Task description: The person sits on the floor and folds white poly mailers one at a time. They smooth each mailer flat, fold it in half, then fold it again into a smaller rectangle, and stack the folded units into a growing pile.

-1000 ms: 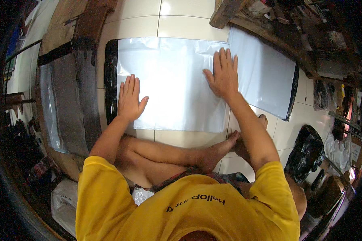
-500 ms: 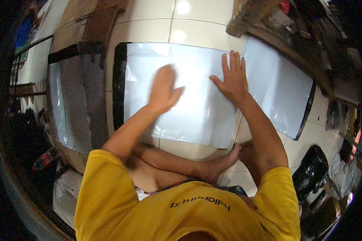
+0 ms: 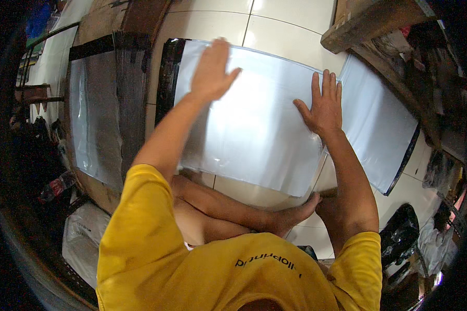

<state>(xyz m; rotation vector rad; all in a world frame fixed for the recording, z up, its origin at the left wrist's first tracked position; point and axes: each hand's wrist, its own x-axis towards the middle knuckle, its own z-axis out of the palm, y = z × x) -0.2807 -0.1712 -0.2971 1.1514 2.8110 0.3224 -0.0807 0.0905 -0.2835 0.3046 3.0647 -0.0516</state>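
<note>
— Where's the sheet you're working on?

— The silvery plastic sheet [image 3: 249, 129] lies flat on the tiled floor [image 3: 285, 31] in front of my crossed legs, its black-edged side toward the left and its near edge just ahead of my foot [image 3: 296, 212].

— And your hands?

— My right hand [image 3: 324, 106] is pressed palm-down on the sheet's right edge, fingers [image 3: 316, 85] spread flat and pointing away from me, gripping nothing. My left hand [image 3: 210, 70] is open too, fingers together and stretched out over the sheet's far left part. From this angle I can't tell for sure whether it touches the plastic or hovers just above it.

— So the sheet is under the fingers, not between them?

— Yes, it lies beneath both hands; neither hand has it pinched.

— What's around it?

— A second sheet [image 3: 379, 124] of the same kind lies to the right, beginning just beside my right hand and running under a wooden beam [image 3: 368, 23] at the far right. To the left, a stack of similar sheets [image 3: 96, 114] rests on a brown board [image 3: 135, 20], well apart from my left hand. A black bag [image 3: 399, 233] sits on the floor near my right side.
</note>
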